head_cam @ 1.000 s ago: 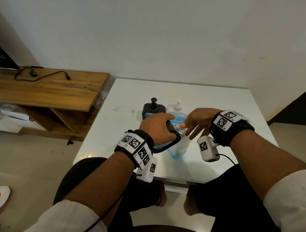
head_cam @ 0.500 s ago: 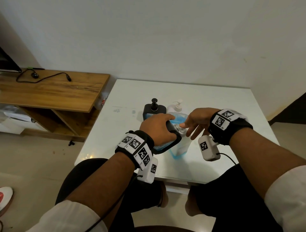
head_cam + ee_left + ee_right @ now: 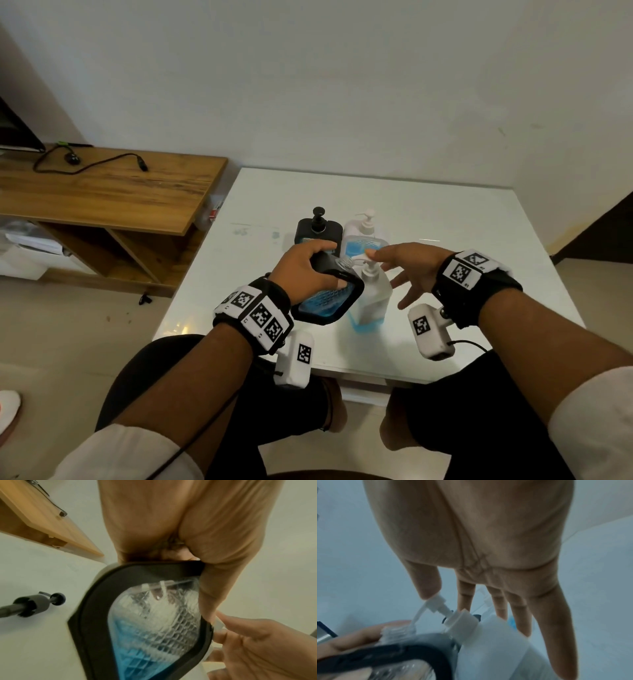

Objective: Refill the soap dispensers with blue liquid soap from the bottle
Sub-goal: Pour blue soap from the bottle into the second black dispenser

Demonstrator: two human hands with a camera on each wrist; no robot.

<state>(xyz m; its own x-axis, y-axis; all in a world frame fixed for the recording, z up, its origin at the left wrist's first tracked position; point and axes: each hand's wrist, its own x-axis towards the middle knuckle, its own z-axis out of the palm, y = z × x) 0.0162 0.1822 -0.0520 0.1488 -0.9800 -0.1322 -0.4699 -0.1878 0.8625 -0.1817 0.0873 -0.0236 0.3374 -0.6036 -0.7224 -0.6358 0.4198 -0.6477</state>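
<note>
My left hand grips a black-framed clear dispenser, partly filled with blue soap and held tilted above the white table. Its open clear neck sits under the spout of a white pump bottle that has blue soap at its bottom. My right hand hovers over that bottle with fingers straight and spread, a fingertip touching the pump head. The left wrist view shows the dispenser close up in my left hand.
Behind stand a second black dispenser with its pump on and another white pump bottle. A loose black pump with a thin tube lies on the table. A wooden desk with a cable stands to the left.
My right hand has drawn back to the right and spread its fingers, uncovering the white pump head. The left hand keeps its grip on the tilted dispenser.
</note>
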